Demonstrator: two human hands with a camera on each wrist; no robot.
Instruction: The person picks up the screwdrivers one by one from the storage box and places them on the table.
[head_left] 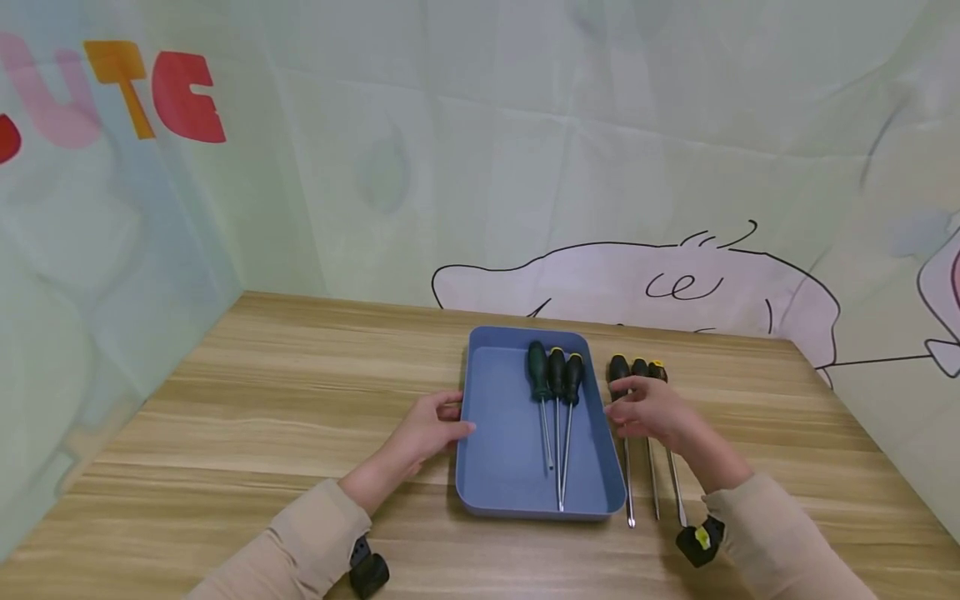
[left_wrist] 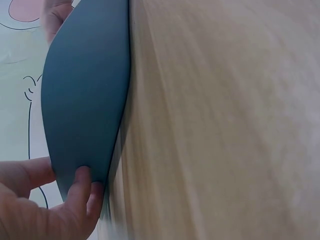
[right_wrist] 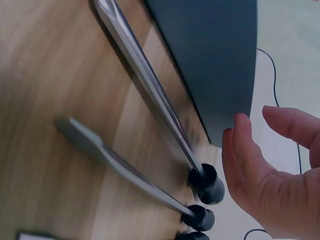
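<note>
A blue rectangular tray lies on the table with three dark-handled screwdrivers inside, along its right half. At its left wall is my left hand, thumb over the rim and fingers against the outer side; the left wrist view shows these fingers on the wall. My right hand is by the right wall, its fingertips at the tray's side and its thumb held apart. Beneath that hand, three more screwdrivers lie side by side on the table, partly hidden by it.
The wood-grain table reaches back to a printed cloth backdrop with cartoon drawings and letters. A black wrist device sits by the left cuff, another wrist device by the right.
</note>
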